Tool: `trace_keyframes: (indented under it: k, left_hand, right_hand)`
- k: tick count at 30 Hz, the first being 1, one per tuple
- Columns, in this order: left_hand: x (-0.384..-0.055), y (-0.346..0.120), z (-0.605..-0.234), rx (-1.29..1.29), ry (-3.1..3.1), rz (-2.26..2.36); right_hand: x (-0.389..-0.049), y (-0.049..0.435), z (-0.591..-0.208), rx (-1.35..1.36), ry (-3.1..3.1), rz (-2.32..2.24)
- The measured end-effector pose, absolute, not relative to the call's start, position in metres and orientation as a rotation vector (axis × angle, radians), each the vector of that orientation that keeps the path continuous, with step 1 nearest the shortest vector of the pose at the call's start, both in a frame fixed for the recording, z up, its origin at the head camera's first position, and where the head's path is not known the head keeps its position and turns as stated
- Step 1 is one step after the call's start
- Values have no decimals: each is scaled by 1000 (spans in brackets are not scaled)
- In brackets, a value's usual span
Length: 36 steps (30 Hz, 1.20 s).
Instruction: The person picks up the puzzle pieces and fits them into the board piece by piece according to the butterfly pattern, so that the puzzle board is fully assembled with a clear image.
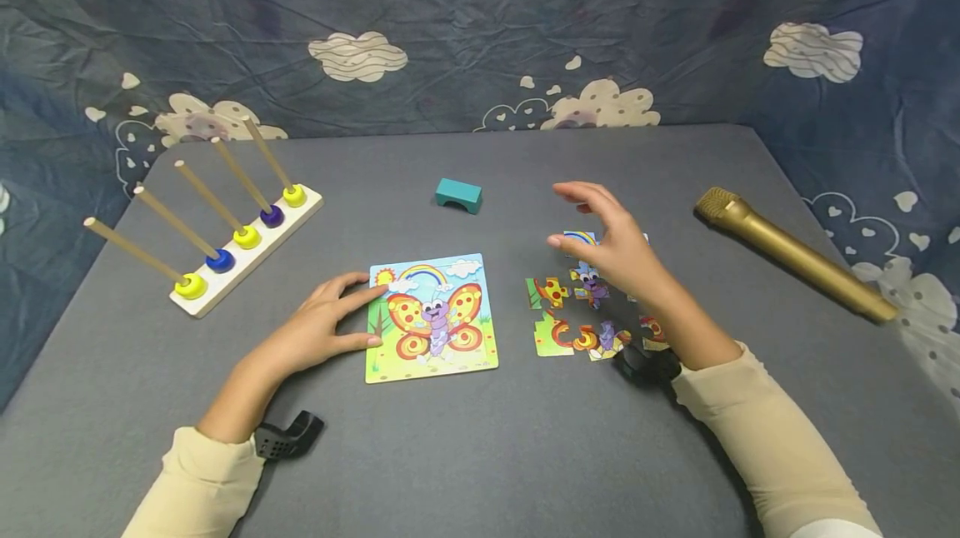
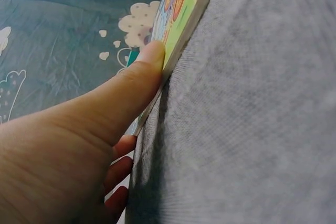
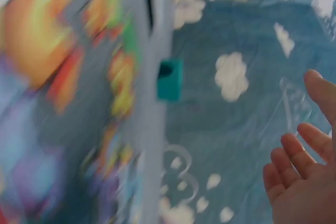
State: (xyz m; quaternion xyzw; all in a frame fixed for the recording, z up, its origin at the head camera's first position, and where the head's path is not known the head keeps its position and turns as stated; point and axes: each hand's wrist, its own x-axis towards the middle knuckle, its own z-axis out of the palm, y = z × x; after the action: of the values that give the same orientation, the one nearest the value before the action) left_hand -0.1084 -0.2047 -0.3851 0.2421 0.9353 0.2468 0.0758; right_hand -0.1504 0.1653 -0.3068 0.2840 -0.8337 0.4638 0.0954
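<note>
A square butterfly puzzle board (image 1: 432,318) lies flat in the middle of the table. My left hand (image 1: 324,326) rests at its left edge, index finger and thumb spread and touching the picture. In the left wrist view the thumb (image 2: 149,56) lies against the edge of the board (image 2: 184,14). My right hand (image 1: 618,246) hovers over loose jigsaw pieces (image 1: 553,334), thumb and fingers apart with nothing between them. Part of the pieces is hidden beneath that hand and wrist. The right wrist view shows the hand (image 3: 304,171) open-palmed and the pieces blurred.
A wooden peg stand (image 1: 251,259) with yellow, blue and purple rings stands at the left. Behind the board sits a teal arch block (image 1: 459,195). A gold microphone (image 1: 798,255) lies at the right. Dark cloud-patterned fabric (image 1: 480,30) hangs behind the table.
</note>
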Motion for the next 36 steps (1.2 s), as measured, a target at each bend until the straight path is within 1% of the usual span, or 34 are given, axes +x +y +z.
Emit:
trace_keyframes:
  k: [8, 12, 18, 27, 32, 36]
  left_hand:
    - [-108, -204, -385, 716, 2797, 747]
    - [-108, -204, -385, 714, 2790, 752]
    - [-108, -205, -386, 715, 2793, 755]
    - [-107, -204, -387, 705, 2794, 759]
    - [-107, -204, -387, 711, 2798, 766]
    - [-107, -204, -386, 723, 2799, 755]
  right_hand:
    - [-175, 211, -357, 659, -2609, 1389]
    - [-180, 221, -368, 593, -2692, 1406]
    - [-184, 229, -379, 448, -2886, 1310]
    - [-188, 234, -385, 494, -3012, 1096]
    - [-188, 233, -384, 570, -2983, 955]
    - [-186, 230, -381, 592, -2939, 931]
